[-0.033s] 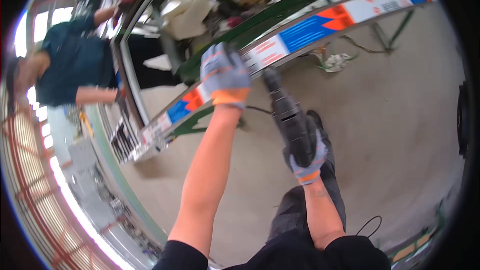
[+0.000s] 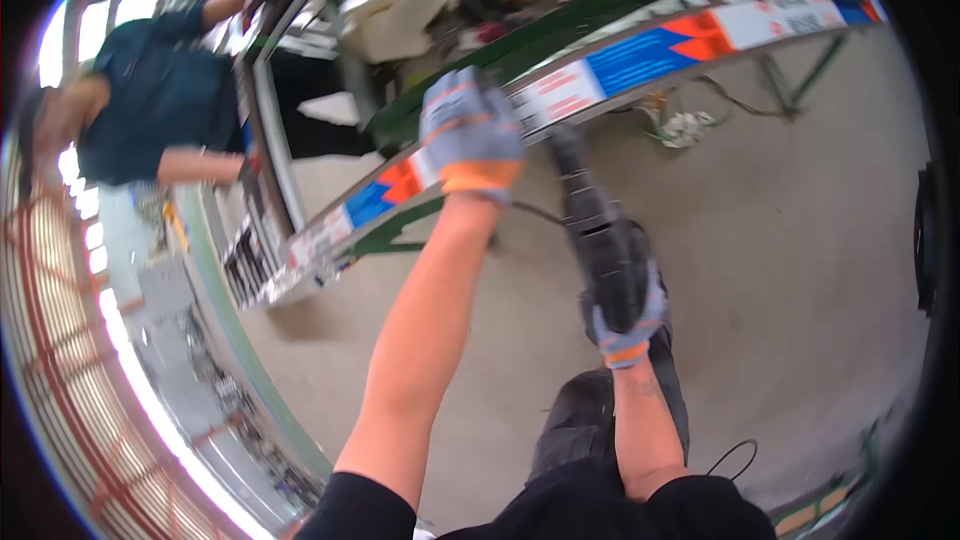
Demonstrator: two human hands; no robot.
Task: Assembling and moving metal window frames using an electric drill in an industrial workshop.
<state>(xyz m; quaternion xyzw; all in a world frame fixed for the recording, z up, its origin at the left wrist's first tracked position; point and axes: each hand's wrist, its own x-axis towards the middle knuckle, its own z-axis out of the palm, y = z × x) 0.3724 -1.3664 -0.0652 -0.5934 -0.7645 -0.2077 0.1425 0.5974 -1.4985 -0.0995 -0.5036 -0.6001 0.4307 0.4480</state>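
Observation:
My left hand (image 2: 470,135), in a grey glove with orange trim, is closed over the near rail of a large frame (image 2: 545,98) covered in white, blue and orange printed film. Its fingertips are partly hidden and slightly blurred. My right hand (image 2: 632,330), in a matching glove, is wrapped round the rear of a long black power drill (image 2: 603,240). The drill's narrow front end points up at the rail's near side, just right of my left hand. Whether its tip touches the rail I cannot tell.
The frame rests on green metal stands (image 2: 800,80). Inside its opening lies a heap of scraps and crumpled white sheeting (image 2: 395,15). A co-worker in a dark shirt (image 2: 160,90) stands at the frame's left end. Crumpled litter (image 2: 685,128) and a cable lie on the floor (image 2: 800,270).
The view has shifted slightly, so the frame and co-worker appear a little further right and higher. Both hands keep their holds, and the drill stays beside the rail.

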